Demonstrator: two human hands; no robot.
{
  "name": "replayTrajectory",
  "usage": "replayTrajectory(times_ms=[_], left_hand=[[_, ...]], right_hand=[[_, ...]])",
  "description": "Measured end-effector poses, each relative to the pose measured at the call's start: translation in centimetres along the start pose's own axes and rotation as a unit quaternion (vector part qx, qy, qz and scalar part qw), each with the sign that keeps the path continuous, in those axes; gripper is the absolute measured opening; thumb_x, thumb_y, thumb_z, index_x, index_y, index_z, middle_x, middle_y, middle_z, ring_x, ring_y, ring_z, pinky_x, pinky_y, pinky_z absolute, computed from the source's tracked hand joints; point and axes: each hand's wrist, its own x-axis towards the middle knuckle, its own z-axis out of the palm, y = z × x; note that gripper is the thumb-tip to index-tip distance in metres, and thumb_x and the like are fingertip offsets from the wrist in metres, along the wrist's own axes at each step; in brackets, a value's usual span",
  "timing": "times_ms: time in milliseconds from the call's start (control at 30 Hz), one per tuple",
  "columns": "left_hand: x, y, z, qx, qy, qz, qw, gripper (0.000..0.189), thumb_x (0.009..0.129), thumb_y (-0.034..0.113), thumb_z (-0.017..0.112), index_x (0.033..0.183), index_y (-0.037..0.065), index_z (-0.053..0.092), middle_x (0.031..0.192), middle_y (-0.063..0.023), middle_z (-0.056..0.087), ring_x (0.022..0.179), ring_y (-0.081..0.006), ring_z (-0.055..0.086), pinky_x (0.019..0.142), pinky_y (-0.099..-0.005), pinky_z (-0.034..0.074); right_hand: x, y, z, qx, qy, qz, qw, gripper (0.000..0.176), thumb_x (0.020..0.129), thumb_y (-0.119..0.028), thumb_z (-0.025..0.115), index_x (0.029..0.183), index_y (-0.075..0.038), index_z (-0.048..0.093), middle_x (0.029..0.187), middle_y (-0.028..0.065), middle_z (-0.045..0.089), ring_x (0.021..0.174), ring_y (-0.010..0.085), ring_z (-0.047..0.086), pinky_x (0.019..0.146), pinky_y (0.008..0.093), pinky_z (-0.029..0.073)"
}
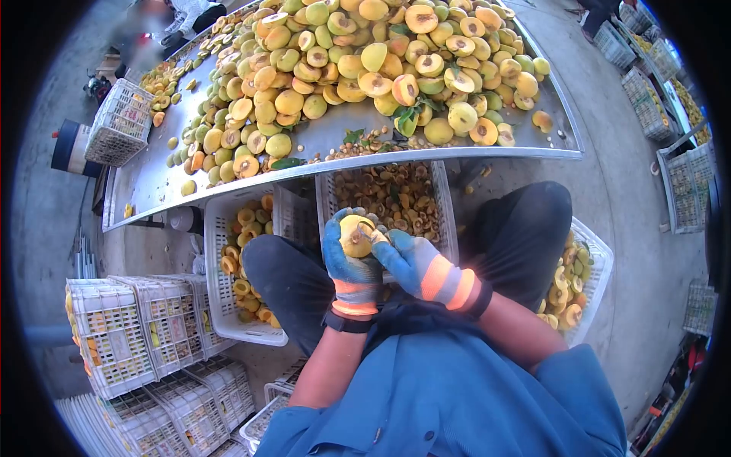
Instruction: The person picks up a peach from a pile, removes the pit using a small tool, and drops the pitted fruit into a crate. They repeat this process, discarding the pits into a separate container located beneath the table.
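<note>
My left hand [346,263], in a blue and grey glove with an orange band, is wrapped round a yellow peach [353,238] above my lap. My right hand [415,263], gloved the same way, is closed with its fingertips against the peach's right side. Something small seems to be pinched there, but I cannot make out what. Beyond my hands, a metal table [343,167] bears a heap of peaches [320,76], many cut in half with pits showing. Under its edge, a white crate [448,206] holds brownish pits or scraps.
A white crate of pitted halves [247,278] stands by my left knee, another crate [598,263] by my right. Stacked crates [145,324] rise at lower left. A basket [120,122] sits at the table's left edge, with a person [190,15] behind. More crates [689,183] line the right.
</note>
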Motion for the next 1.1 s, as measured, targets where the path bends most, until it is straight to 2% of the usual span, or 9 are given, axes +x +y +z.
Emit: replayTrajectory(times_ms=[133, 167, 200, 367, 467, 667, 767, 833, 1100], left_hand=[[-0.7, -0.5, 0.1, 0.008, 0.013, 0.002, 1.0, 0.026, 0.105, 0.018, 0.054, 0.128, 0.004, 0.056, 0.112, -0.0116, 0.064, 0.1, -0.0233, 0.066, 0.085, -0.0344, 0.059], [-0.8, -0.4, 0.3, 0.017, 0.014, -0.003, 1.0, 0.025, 0.104, 0.016, 0.055, 0.127, 0.004, 0.056, 0.111, -0.0108, 0.064, 0.097, -0.0223, 0.066, 0.084, -0.0333, 0.058], [-0.8, -0.2, 0.5, 0.026, 0.015, -0.009, 1.0, 0.024, 0.103, 0.014, 0.056, 0.125, 0.005, 0.055, 0.109, -0.0099, 0.064, 0.095, -0.0212, 0.066, 0.083, -0.0323, 0.058], [-0.6, -0.2, 1.1, -0.026, 0.049, -0.073, 0.996, 0.032, 0.111, 0.036, 0.046, 0.117, 0.007, 0.059, 0.1, -0.0079, 0.065, 0.086, -0.0199, 0.067, 0.079, -0.0325, 0.059], [-0.8, -0.5, 1.5, -0.072, 0.078, -0.1, 0.989, 0.038, 0.111, 0.044, 0.049, 0.12, 0.009, 0.058, 0.101, -0.0073, 0.065, 0.086, -0.0197, 0.067, 0.078, -0.0328, 0.06], [-1.2, -2.7, 0.4, -0.092, 0.063, -0.095, 0.989, 0.045, 0.11, 0.052, 0.052, 0.124, 0.009, 0.057, 0.105, -0.0082, 0.067, 0.087, -0.0209, 0.069, 0.078, -0.0346, 0.06], [-1.1, -3.0, -0.1, -0.062, 0.045, -0.097, 0.992, 0.048, 0.109, 0.054, 0.053, 0.125, 0.01, 0.057, 0.106, -0.0095, 0.069, 0.088, -0.0213, 0.069, 0.077, -0.0352, 0.06], [-1.2, -2.5, 0.0, -0.065, 0.03, -0.109, 0.991, 0.048, 0.108, 0.055, 0.054, 0.125, 0.01, 0.058, 0.106, -0.0102, 0.069, 0.088, -0.0218, 0.069, 0.077, -0.0359, 0.06], [0.2, -1.4, 0.4, -0.152, -0.091, -0.216, 0.96, 0.047, 0.105, 0.054, 0.061, 0.121, 0.01, 0.061, 0.106, -0.0117, 0.07, 0.088, -0.0248, 0.07, 0.078, -0.0381, 0.061]], right_hand=[[-1.0, 1.1, 0.7, -0.098, -0.026, 0.012, 0.995, 0.041, 0.11, -0.034, 0.05, 0.111, 0.002, 0.068, 0.098, 0.0283, 0.072, 0.088, 0.0476, 0.068, 0.079, 0.0508, 0.054], [-1.0, 1.3, 0.8, -0.126, -0.064, 0.02, 0.99, 0.031, 0.109, -0.014, 0.05, 0.132, 0.001, 0.064, 0.106, 0.0254, 0.069, 0.088, 0.0442, 0.07, 0.075, 0.0481, 0.056], [-1.1, 1.4, 0.8, -0.122, -0.064, 0.019, 0.99, 0.031, 0.109, -0.015, 0.049, 0.131, 0.001, 0.065, 0.105, 0.0245, 0.07, 0.088, 0.0432, 0.071, 0.075, 0.0476, 0.056], [-1.0, 2.0, 0.3, -0.092, -0.083, -0.056, 0.991, 0.027, 0.11, -0.016, 0.049, 0.123, -0.001, 0.067, 0.103, 0.0209, 0.071, 0.09, 0.0383, 0.072, 0.075, 0.0441, 0.056], [-0.5, 0.5, -0.3, 0.103, -0.123, 0.197, 0.967, 0.037, 0.109, -0.031, 0.049, 0.108, -0.001, 0.071, 0.108, 0.0207, 0.074, 0.098, 0.0354, 0.071, 0.082, 0.0418, 0.053], [-0.6, 3.1, -0.3, 0.01, -0.128, 0.075, 0.989, 0.041, 0.108, -0.04, 0.054, 0.11, -0.003, 0.072, 0.091, 0.0085, 0.072, 0.082, 0.0226, 0.067, 0.075, 0.0356, 0.052], [-0.1, 1.9, -1.3, 0.255, -0.18, 0.334, 0.889, 0.04, 0.108, -0.044, 0.055, 0.102, -0.008, 0.07, 0.075, 0.0009, 0.061, 0.066, 0.0145, 0.058, 0.06, 0.0306, 0.047], [-0.3, 1.8, -1.9, 0.349, -0.199, 0.38, 0.833, 0.038, 0.108, -0.046, 0.055, 0.098, -0.011, 0.066, 0.069, -0.0015, 0.053, 0.057, 0.0105, 0.05, 0.051, 0.0266, 0.039], [-0.9, 4.2, -2.9, 0.671, -0.301, 0.359, 0.574, 0.041, 0.111, -0.046, 0.051, 0.098, -0.008, 0.059, 0.058, -0.0023, 0.044, 0.04, 0.007, 0.036, 0.036, 0.0205, 0.032]])
